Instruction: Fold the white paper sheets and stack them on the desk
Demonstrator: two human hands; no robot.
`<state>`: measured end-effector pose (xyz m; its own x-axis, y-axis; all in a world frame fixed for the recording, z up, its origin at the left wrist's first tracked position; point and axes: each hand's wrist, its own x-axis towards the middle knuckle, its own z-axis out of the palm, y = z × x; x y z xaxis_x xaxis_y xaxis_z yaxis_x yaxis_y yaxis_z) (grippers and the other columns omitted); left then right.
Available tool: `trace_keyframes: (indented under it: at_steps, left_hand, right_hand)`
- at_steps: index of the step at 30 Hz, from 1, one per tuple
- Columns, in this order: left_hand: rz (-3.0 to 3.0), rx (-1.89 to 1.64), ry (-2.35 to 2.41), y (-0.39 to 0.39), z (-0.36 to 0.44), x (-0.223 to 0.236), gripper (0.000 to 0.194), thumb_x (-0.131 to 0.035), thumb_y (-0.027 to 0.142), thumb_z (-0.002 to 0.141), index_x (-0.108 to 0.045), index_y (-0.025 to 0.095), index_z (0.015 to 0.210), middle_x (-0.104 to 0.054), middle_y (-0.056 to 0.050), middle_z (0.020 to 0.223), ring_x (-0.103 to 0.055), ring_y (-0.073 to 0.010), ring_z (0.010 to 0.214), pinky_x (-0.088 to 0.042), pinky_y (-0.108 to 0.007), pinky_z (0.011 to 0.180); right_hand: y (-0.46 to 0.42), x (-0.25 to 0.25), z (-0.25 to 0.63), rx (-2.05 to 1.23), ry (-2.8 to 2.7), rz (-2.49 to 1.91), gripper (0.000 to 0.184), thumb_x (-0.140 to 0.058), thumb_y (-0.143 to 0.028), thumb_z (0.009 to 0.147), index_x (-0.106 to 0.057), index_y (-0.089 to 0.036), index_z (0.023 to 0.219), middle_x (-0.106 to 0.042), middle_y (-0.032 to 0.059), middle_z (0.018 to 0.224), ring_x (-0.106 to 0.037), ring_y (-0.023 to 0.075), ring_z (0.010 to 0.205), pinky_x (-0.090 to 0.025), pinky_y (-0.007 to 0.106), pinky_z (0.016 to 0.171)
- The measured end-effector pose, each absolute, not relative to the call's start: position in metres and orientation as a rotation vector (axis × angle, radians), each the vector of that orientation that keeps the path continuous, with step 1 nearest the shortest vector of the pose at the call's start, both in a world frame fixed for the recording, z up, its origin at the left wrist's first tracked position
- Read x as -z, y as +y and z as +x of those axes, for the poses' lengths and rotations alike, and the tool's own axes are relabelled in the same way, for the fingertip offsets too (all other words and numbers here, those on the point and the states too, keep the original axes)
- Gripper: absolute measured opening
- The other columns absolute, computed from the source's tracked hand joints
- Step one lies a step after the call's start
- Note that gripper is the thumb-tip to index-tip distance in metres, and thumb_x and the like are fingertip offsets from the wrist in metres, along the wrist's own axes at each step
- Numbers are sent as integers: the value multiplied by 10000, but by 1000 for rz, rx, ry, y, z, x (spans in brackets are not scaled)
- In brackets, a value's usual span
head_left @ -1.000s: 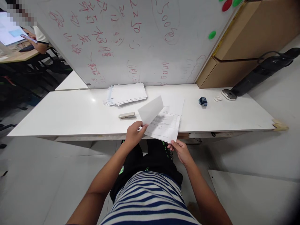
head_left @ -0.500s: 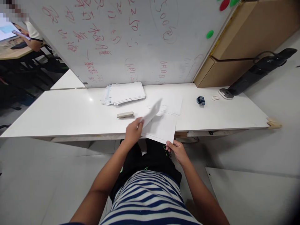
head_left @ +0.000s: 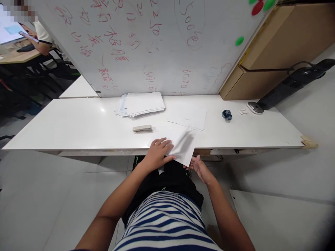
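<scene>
My left hand point(head_left: 160, 152) lies with its fingers spread on the left part of a white paper sheet point(head_left: 185, 153) at the table's front edge. The sheet is bent up in the middle, with a grey shadow beside the fold. At the sheet's near right corner is my right hand point(head_left: 201, 170), its thumb raised off the paper and its fingertips partly hidden under the corner. Just behind lie a few overlapping papers point(head_left: 190, 116). A beige stapler point(head_left: 142, 128) rests left of the sheet, and a thick paper stack point(head_left: 145, 103) sits farther back.
A whiteboard point(head_left: 146, 48) with red writing stands along the back of the white table point(head_left: 78, 129). Cardboard boxes point(head_left: 264, 82), a black bottle point(head_left: 290, 83), a computer mouse point(head_left: 255, 107) and a small dark blue object point(head_left: 226, 115) are at right. A person point(head_left: 43, 38) holds a phone at far left.
My left hand has let go of the raised page and come down flat on the sheet. My right thumb has lifted off the corner it was pinching.
</scene>
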<state>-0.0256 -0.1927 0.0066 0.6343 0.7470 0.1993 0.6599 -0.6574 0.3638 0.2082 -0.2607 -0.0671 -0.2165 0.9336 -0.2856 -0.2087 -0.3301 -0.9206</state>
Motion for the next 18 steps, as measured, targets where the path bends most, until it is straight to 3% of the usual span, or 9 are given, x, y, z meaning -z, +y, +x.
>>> trace_keyframes:
  at_steps: [3, 8, 11, 14, 18]
  left_hand:
    - [2651, -412, 1054, -200, -19, 0, 549, -541, 613, 826, -572, 224, 1213, -536, -85, 1359, -359, -300, 1342, -260, -487, 1097]
    - [2503, -564, 1145, -202, -30, 0, 339, -444, 425, 948, -596, 220, 1170, -622, -64, 1243, -518, -217, 1189, -381, -402, 1005]
    - [2296, -806, 1299, -211, -45, 9, 281, -419, 367, 958, -633, 210, 1051, -685, -57, 1073, -596, -193, 1031, -442, -367, 915]
    - [1840, -1058, 1638, -225, -61, 29, 320, -418, 436, 940, -628, 194, 954, -682, -70, 960, -624, -200, 926, -489, -347, 819]
    - [1193, -1021, 1599, -236, -74, 49, 486, -486, 584, 861, -595, 165, 1083, -679, -108, 1049, -643, -225, 972, -521, -342, 787]
  right_hand:
    - [-255, 63, 201, -1552, -757, -1116, 732, -396, -801, 756, -653, -205, 1094, -700, 103, 1057, -658, 236, 862, -513, 332, 688]
    - [-247, 60, 191, -1404, -622, -1242, 537, -687, -558, 725, -636, -197, 1120, -704, 91, 1077, -663, 255, 919, -541, 363, 746]
    - [-247, 58, 193, -1391, -689, -1325, 506, -749, -472, 693, -654, -191, 1103, -714, 83, 1063, -661, 263, 949, -525, 392, 833]
    - [-250, 51, 202, -1420, -797, -1323, 499, -738, -475, 713, -661, -197, 1120, -715, 85, 1070, -656, 271, 974, -504, 425, 885]
    - [-255, 42, 216, -1450, -959, -1297, 491, -734, -484, 722, -674, -198, 1116, -709, 98, 1092, -651, 279, 989, -487, 440, 910]
